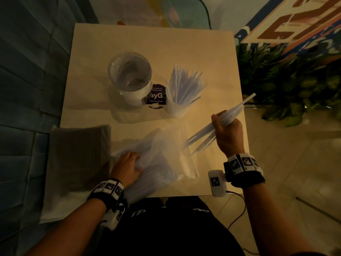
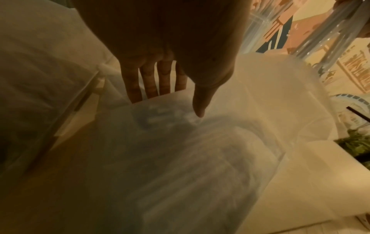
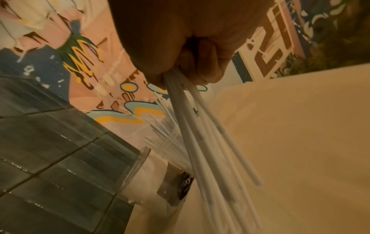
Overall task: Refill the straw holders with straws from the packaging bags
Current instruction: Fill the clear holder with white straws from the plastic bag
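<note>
Clear plastic packaging bag [image 1: 162, 159] lies at 6 o'clock on the bench [image 1: 129, 39], left hand [image 1: 127, 167] gripping it, probably so it won't slide. Right hand [image 1: 227, 133] clenches a bunch of straws [image 1: 212, 126], heading for the straw holder [image 1: 181, 97] at centre, I'd guess.
</note>
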A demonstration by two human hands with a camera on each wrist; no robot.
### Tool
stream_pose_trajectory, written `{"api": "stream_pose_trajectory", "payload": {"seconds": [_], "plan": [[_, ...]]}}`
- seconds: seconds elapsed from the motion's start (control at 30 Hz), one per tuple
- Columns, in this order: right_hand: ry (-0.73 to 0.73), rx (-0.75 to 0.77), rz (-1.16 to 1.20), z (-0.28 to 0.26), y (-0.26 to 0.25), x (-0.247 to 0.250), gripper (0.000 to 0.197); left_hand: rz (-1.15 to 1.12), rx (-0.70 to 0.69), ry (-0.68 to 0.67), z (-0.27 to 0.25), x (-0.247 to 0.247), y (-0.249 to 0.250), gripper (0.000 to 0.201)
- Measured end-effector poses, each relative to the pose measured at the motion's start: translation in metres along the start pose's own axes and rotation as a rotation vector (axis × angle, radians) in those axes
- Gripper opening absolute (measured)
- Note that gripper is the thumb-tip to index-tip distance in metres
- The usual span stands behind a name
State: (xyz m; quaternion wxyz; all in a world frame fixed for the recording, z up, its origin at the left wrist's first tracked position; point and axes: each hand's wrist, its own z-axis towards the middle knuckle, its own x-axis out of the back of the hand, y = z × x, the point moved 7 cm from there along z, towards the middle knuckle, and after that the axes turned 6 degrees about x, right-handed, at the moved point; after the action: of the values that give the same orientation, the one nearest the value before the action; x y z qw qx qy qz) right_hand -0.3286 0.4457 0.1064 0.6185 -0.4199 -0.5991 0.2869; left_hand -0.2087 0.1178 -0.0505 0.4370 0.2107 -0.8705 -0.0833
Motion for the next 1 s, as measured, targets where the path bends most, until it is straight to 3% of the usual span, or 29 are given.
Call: {"api": "stream_pose_trajectory", "payload": {"seconds": [0.23,0.47,0.6,0.73,0.8,0.9,1.0], "plan": [[0.038,0.058,-0.063,0.013,-0.018,0.017,0.012,-0.085,0.022,0.023,0.009,0.014,0.007,0.054],[0.069,0.105,-0.082,0.019,-0.038,0.032,0.012,-0.120,-0.031,0.064,0.013,0.023,0.018,0.045],[0.100,0.196,-0.092,0.018,-0.061,0.039,0.010,-0.179,-0.120,0.109,0.008,0.036,0.035,0.050],[0.131,0.291,-0.008,0.013,-0.090,0.039,0.009,-0.493,-0.295,0.245,-0.016,0.081,0.078,0.044],[0.081,0.324,0.003,0.008,-0.100,0.024,0.010,-0.625,-0.380,0.239,-0.028,0.103,0.103,0.056],[-0.079,0.296,0.031,-0.001,-0.100,-0.018,0.012,-0.636,-0.428,0.169,-0.036,0.119,0.132,0.081],[-0.233,0.278,0.108,-0.015,-0.100,-0.059,0.014,-0.586,-0.447,0.107,-0.031,0.115,0.146,0.085]]}}
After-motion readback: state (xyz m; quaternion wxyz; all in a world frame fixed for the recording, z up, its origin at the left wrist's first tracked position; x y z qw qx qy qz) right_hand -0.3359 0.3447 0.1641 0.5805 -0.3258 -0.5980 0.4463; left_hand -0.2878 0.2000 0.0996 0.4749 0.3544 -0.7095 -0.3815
